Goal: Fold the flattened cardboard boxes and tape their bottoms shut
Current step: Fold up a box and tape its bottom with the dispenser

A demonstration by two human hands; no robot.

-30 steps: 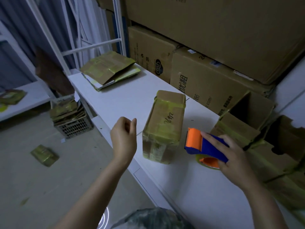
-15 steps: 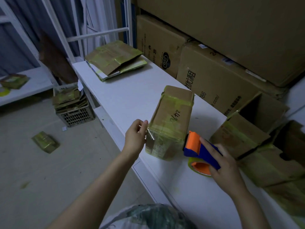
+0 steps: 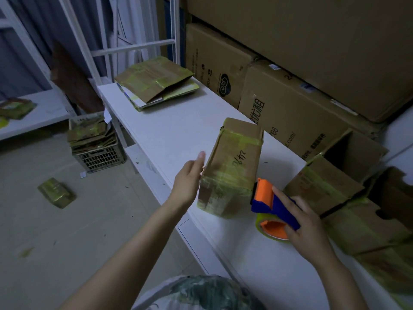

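Lays the straight-fingered left hand against the left side of the taped box near the worktop's front edge; grips the tape dispenser in the right hand, just beside the box.

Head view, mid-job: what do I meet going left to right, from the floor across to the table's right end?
From the left: taped packet on the floor → crate of flattened boxes → left hand → folded box → tape dispenser → right hand gripping it → open box.
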